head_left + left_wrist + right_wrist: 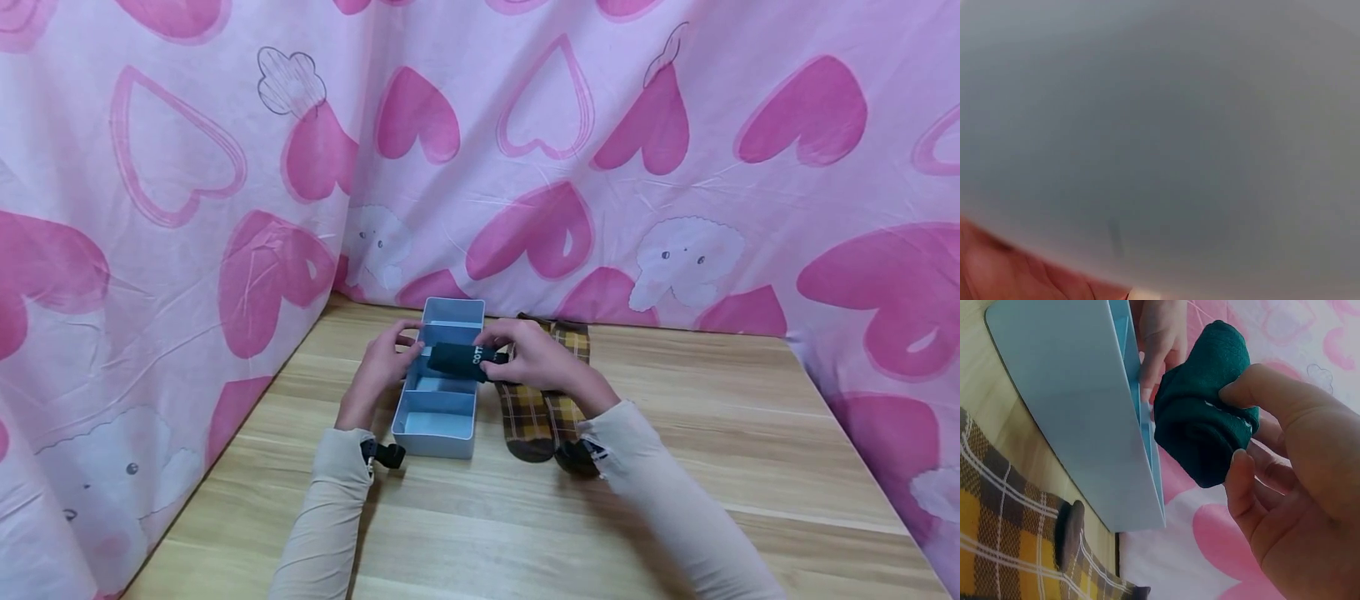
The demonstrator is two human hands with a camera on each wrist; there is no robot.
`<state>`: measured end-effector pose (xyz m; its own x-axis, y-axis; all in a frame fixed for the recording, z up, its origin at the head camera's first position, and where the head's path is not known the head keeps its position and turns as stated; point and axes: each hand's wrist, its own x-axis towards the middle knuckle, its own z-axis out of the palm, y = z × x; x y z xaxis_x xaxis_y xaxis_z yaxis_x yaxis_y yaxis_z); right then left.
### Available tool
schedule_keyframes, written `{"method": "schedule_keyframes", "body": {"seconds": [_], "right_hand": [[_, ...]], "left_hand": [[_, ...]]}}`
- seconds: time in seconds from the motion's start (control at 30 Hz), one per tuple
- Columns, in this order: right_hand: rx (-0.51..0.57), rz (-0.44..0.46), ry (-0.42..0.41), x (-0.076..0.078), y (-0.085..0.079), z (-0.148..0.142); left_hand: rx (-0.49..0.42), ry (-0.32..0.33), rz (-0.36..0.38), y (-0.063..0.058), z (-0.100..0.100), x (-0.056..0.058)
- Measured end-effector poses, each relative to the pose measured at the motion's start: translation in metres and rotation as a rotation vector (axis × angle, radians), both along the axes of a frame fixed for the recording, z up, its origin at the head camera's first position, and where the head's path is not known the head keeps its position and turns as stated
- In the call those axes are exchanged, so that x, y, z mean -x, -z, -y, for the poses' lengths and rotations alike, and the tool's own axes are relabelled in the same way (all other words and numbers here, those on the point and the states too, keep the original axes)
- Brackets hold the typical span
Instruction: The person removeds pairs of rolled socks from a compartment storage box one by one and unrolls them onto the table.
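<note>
My right hand [528,358] pinches a rolled dark green sock [1207,406] by its right end, thumb and fingertips on the cloth. White lettering shows on the roll, which is held over the middle of a grey-blue divided storage box [442,447]. At the box's left rim, my left hand [386,362] holds the wall with its thumb and fingers. The right wrist view shows a finger of that hand reaching the rim, beyond the sock. A blurred grey surface fills most of the left wrist view, with part of the left hand [1016,275] in the lower corner.
Two brown and yellow plaid socks [525,417] lie flat right of the box, partly under the right forearm. The wooden table [480,533] meets a pink heart-patterned curtain [630,192] at the back and sides. Dividers split the box into several compartments.
</note>
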<state>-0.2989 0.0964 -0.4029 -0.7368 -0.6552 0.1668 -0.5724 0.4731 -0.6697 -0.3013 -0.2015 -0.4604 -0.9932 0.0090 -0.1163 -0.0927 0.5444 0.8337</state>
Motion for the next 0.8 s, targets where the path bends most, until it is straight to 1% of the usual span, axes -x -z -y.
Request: {"method": "schedule_keyframes", "body": {"seconds": [0.1, 0.23, 0.6, 0.73, 0.8], "right_hand": [[0.009, -0.011, 0.016, -0.002, 0.0, -0.006], [0.026, -0.01, 0.01, -0.003, 0.002, -0.014], [0.024, -0.047, 0.034, -0.011, 0.003, -0.04], [0.01, -0.043, 0.057, -0.015, 0.003, -0.051], [0.007, -0.024, 0.067, -0.017, 0.003, -0.056]], "left_hand": [[0.002, 0.008, 0.003, 0.0, 0.001, 0.0], [0.003, 0.014, -0.004, 0.0, 0.001, -0.001], [0.002, 0.007, 0.006, -0.001, 0.0, 0.0], [-0.002, 0.002, 0.006, -0.001, 0.0, 0.0], [-0.003, 0.001, 0.007, 0.0, 0.0, 0.0]]}}
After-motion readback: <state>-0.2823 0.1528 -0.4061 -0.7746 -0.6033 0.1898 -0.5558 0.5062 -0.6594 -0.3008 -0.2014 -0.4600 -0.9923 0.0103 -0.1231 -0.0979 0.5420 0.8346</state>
